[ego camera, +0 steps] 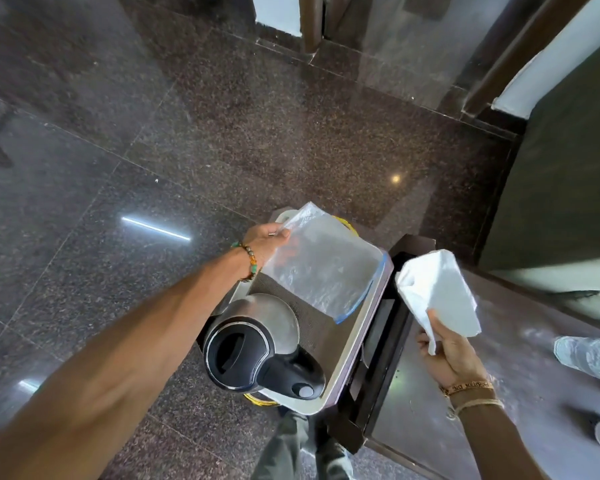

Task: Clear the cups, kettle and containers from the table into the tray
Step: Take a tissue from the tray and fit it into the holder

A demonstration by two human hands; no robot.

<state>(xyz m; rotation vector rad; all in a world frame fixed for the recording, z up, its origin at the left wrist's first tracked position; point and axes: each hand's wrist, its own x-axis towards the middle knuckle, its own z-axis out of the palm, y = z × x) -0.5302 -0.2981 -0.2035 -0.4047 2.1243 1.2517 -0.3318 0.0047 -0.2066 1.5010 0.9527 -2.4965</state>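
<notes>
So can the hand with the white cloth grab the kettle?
Probably not yet: the right hand is full of white cloth, though nothing blocks the kettle in the tray.

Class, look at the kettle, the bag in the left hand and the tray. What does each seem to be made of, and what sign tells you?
Kettle: brushed steel body by its dull grey sheen, with a glossy black lid and handle, likely plastic.
Bag: thin clear plastic, see-through and crinkled, with a blue strip along one edge.
Tray: smooth pale rim, probably plastic or coated metal; a dark textured mat lines its floor.

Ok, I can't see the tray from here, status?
Left hand pinching clear zip bag over tray. Right hand holding white cloth. Kettle already in tray. Nothing blocking.
</notes>
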